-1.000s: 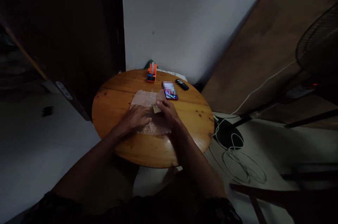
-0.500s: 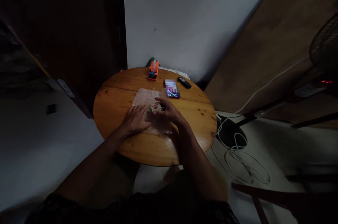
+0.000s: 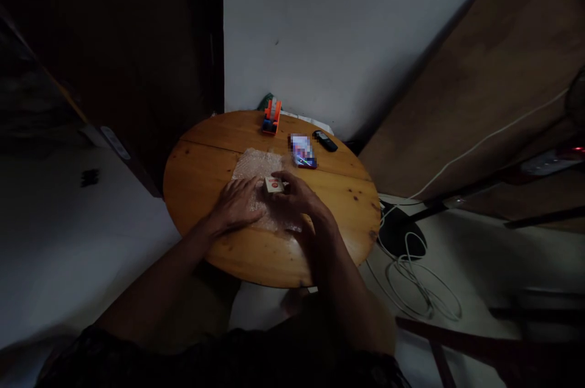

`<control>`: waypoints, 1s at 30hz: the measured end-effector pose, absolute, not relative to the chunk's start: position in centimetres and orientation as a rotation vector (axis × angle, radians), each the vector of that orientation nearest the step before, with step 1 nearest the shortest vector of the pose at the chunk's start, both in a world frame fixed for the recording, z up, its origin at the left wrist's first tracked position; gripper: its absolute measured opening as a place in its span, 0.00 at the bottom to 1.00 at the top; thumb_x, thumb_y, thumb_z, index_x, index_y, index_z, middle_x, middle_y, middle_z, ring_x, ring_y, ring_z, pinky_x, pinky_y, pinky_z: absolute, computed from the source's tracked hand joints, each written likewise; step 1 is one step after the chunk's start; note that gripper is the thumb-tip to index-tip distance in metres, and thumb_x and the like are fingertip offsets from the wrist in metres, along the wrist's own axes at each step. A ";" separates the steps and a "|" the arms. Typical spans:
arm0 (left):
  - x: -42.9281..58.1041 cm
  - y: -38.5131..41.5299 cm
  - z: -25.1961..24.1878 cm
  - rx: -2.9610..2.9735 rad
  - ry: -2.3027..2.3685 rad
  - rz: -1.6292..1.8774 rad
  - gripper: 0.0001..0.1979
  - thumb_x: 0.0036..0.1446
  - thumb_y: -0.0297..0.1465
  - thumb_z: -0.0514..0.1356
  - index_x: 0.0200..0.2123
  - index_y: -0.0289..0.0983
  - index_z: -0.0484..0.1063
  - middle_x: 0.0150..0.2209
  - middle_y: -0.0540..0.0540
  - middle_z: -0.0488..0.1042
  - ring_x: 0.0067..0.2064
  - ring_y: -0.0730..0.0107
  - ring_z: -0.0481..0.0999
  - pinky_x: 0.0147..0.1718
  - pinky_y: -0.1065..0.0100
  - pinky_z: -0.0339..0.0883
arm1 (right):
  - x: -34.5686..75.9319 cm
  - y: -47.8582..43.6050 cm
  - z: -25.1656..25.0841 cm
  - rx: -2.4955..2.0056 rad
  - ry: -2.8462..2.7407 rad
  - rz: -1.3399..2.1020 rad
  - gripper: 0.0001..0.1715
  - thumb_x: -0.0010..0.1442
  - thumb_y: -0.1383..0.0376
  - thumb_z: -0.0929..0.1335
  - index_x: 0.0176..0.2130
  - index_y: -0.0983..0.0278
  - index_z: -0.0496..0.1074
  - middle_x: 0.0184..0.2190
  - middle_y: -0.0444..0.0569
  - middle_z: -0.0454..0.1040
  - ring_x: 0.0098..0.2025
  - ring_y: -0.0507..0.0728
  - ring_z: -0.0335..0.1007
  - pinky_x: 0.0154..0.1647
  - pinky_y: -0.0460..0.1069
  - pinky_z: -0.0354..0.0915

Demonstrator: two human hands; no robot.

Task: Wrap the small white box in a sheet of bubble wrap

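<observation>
A sheet of bubble wrap (image 3: 257, 164) lies flat in the middle of a round wooden table (image 3: 201, 162). My left hand (image 3: 236, 202) rests palm down on the wrap's near left part, fingers stretched out. My right hand (image 3: 299, 199) is over the wrap's right side, its fingers closed round a small pale box with a red spot (image 3: 273, 184), which sits on the wrap just past my left fingertips.
At the table's far edge stand an orange tape dispenser (image 3: 271, 116), a lit phone (image 3: 302, 151) and a black remote (image 3: 325, 141). A white wall is behind, a dark door to the left. White cables (image 3: 414, 278) coil on the floor at the right, by a fan base (image 3: 400, 236).
My right hand has turned the small box so its pale face with the red spot shows, and shifted it slightly towards the wrap's middle. The left hand stays flat on the wrap.
</observation>
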State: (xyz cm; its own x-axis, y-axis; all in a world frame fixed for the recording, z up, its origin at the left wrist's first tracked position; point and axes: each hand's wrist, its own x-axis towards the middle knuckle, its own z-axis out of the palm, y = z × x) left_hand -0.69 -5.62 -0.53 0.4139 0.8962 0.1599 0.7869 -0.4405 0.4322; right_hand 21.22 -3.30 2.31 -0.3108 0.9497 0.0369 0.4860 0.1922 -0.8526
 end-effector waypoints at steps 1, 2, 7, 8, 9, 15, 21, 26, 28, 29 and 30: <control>-0.7 -5.7 -0.5 2.385 1.462 0.537 0.44 0.53 0.43 0.61 0.70 0.38 0.49 0.66 0.38 0.64 0.66 0.47 0.62 0.65 0.50 0.53 | 21.0 -3.3 2.3 -1.348 -1.891 1.000 0.33 0.48 0.66 0.73 0.54 0.63 0.71 0.44 0.51 0.77 0.41 0.57 0.72 0.42 0.51 0.68; -0.7 -5.7 -0.5 2.387 1.462 0.543 0.45 0.53 0.42 0.61 0.70 0.38 0.49 0.66 0.38 0.64 0.66 0.47 0.62 0.65 0.50 0.53 | 20.8 -3.3 2.3 -1.344 -1.884 0.990 0.31 0.49 0.66 0.73 0.53 0.64 0.72 0.44 0.51 0.77 0.41 0.57 0.72 0.42 0.51 0.68; -0.5 -5.7 -0.7 2.378 1.482 0.583 0.47 0.51 0.41 0.62 0.71 0.37 0.48 0.66 0.38 0.64 0.65 0.47 0.63 0.65 0.51 0.54 | 19.6 -3.6 2.1 -1.329 -1.963 0.820 0.29 0.50 0.64 0.74 0.52 0.63 0.72 0.44 0.50 0.78 0.43 0.58 0.72 0.46 0.53 0.67; -0.5 -5.7 -0.7 2.375 1.488 0.581 0.47 0.51 0.41 0.63 0.71 0.37 0.48 0.66 0.38 0.64 0.65 0.47 0.63 0.65 0.51 0.54 | 19.5 -3.7 2.0 -1.348 -2.011 0.766 0.30 0.50 0.64 0.75 0.53 0.63 0.72 0.44 0.50 0.78 0.43 0.59 0.72 0.47 0.53 0.66; -0.5 -5.7 -0.7 2.374 1.491 0.578 0.47 0.51 0.41 0.63 0.71 0.37 0.48 0.65 0.38 0.64 0.65 0.47 0.64 0.65 0.51 0.54 | 19.5 -3.8 2.0 -1.367 -2.048 0.722 0.31 0.50 0.65 0.75 0.54 0.62 0.72 0.44 0.50 0.78 0.44 0.59 0.72 0.48 0.54 0.65; -0.5 -5.6 -0.8 2.368 1.490 0.589 0.46 0.51 0.40 0.63 0.70 0.36 0.49 0.66 0.37 0.63 0.65 0.47 0.63 0.65 0.50 0.54 | 19.7 -3.8 2.1 -1.399 -2.096 0.674 0.30 0.53 0.66 0.74 0.55 0.62 0.70 0.45 0.51 0.77 0.43 0.58 0.71 0.46 0.52 0.65; -0.6 -5.7 -0.6 2.366 1.482 0.571 0.47 0.51 0.41 0.63 0.71 0.36 0.48 0.67 0.37 0.63 0.66 0.47 0.63 0.65 0.50 0.53 | 19.5 -3.8 2.2 -1.471 -2.143 0.572 0.26 0.53 0.63 0.74 0.51 0.63 0.71 0.42 0.50 0.77 0.41 0.58 0.70 0.42 0.51 0.62; -0.6 -5.9 -0.1 2.362 1.473 0.570 0.47 0.50 0.40 0.63 0.70 0.36 0.50 0.66 0.37 0.64 0.65 0.46 0.63 0.65 0.49 0.54 | 19.6 -3.7 2.1 -1.466 -2.161 0.554 0.26 0.53 0.63 0.74 0.51 0.63 0.70 0.42 0.51 0.77 0.41 0.58 0.70 0.42 0.50 0.62; -0.5 -5.9 0.1 2.356 1.480 0.574 0.46 0.50 0.40 0.63 0.70 0.36 0.50 0.66 0.37 0.64 0.65 0.46 0.63 0.64 0.49 0.55 | 19.6 -3.7 2.1 -1.464 -2.158 0.577 0.27 0.52 0.63 0.74 0.51 0.63 0.70 0.42 0.50 0.76 0.41 0.58 0.70 0.42 0.51 0.62; -0.5 -6.0 0.1 2.354 1.482 0.575 0.46 0.50 0.39 0.63 0.70 0.36 0.50 0.66 0.36 0.64 0.65 0.46 0.64 0.64 0.49 0.55 | 19.6 -3.7 2.1 -1.461 -2.152 0.590 0.27 0.52 0.63 0.74 0.52 0.63 0.70 0.42 0.50 0.76 0.40 0.58 0.70 0.42 0.51 0.62; -0.5 -6.0 0.1 2.354 1.482 0.576 0.46 0.50 0.39 0.63 0.70 0.36 0.51 0.65 0.36 0.64 0.65 0.46 0.64 0.64 0.49 0.55 | 19.6 -3.7 2.2 -1.458 -2.147 0.600 0.28 0.52 0.62 0.74 0.52 0.63 0.70 0.42 0.50 0.76 0.40 0.58 0.70 0.41 0.50 0.62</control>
State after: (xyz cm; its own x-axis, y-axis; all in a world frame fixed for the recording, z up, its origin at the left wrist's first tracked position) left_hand -0.46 -6.00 0.14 0.3876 0.9053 0.1738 0.7853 -0.4230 0.4520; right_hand 19.55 -3.71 2.16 -0.3222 0.9366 0.1376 0.7296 0.3384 -0.5943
